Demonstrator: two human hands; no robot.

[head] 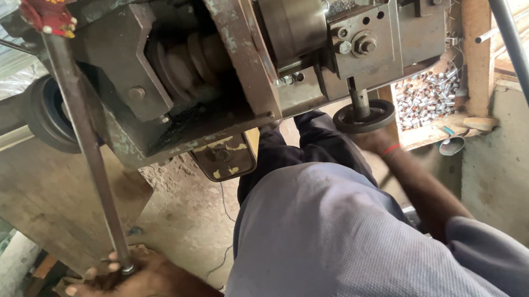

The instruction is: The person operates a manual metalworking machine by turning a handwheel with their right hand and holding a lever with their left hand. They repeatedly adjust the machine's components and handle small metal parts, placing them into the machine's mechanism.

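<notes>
My left hand (115, 285) grips the lower end of a long steel lever rod (84, 137) that rises to a red knob (47, 14) on a heavy grey press machine (232, 63). My right hand (374, 138) reaches up under the machine, just below a round black die ring (364, 117) on a vertical shaft; its fingers are hidden behind the ring. A red band circles that wrist. My grey-shirted body and dark trousers fill the lower middle.
A wooden tray (430, 132) at right holds several small shiny metal cylinders (424, 95). A long grey bar (514, 47) slants down at far right. A dark pulley (48, 115) sits at left. A concrete wall stands at right and a dusty floor (182, 218) lies below.
</notes>
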